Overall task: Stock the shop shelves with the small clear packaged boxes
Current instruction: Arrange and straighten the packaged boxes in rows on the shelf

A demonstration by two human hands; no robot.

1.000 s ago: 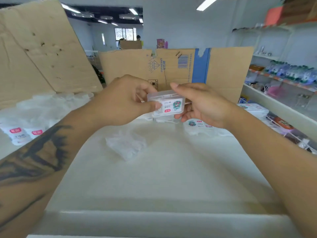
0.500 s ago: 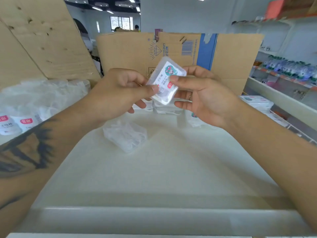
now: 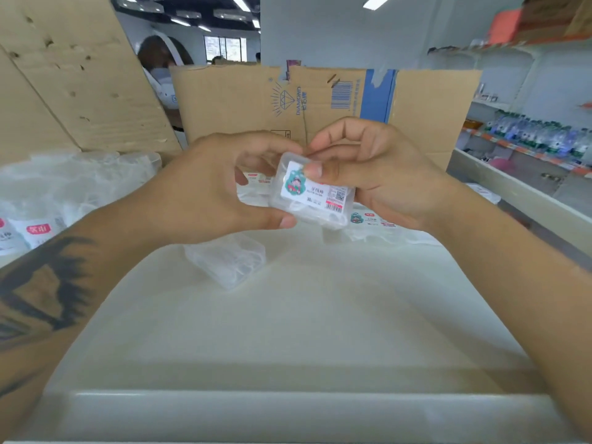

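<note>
- A small clear plastic box with a white printed label (image 3: 315, 195) is held above the pale shelf surface (image 3: 288, 331), pinched between both hands with its label facing up toward the camera.
- The right hand (image 3: 381, 177) is curled round the box's far and right edges, its thumb pressed onto the label's upper part; the left hand (image 3: 205, 190) grips the near left corner, thumb beneath the lower edge and fingers bent behind.
- Directly below and to the left, a second clear lidded plastic box without a visible label (image 3: 229, 259) lies on the shelf, apart from the held one.
- More labelled boxes (image 3: 368, 219) are stacked at the back of the shelf, partly hidden behind the hands, against a brown corrugated cardboard carton wall (image 3: 256, 104).
- Crumpled clear plastic packets with red tags (image 3: 41, 200) are heaped at the left.
- The step in hand is judged to be orienting the box before placement. It would be done well if the label were kept outward and level, the lid kept shut under the thumb, and the box set square beside the stacked ones rather than dropped.
</note>
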